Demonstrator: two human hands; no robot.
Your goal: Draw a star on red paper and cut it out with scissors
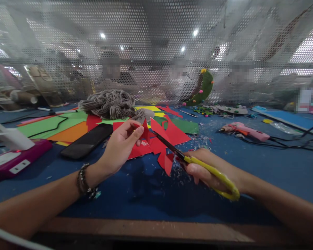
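Observation:
My left hand (pixel 125 142) pinches a small folded piece of red paper (pixel 145 131) between thumb and fingers, above the table. In my right hand (pixel 208 166) is a pair of scissors (pixel 211 170) with yellow handles and dark blades. The blades point up and left, their tips close to the red paper; whether they touch it I cannot tell. Beneath and behind the hands lie red paper sheets (pixel 176 133) with cut edges. A red offcut (pixel 166 161) rests just left of the scissors. Pale scraps are scattered around it.
A black phone (pixel 87 140), purple power strip (pixel 21 158) and grey yarn (pixel 109 104) lie on the left, with coloured paper (pixel 52 126). To the right are a pink glue gun (pixel 246 132) and cables. A green crescent (pixel 205 88) stands before the perforated metal screen (pixel 156 41).

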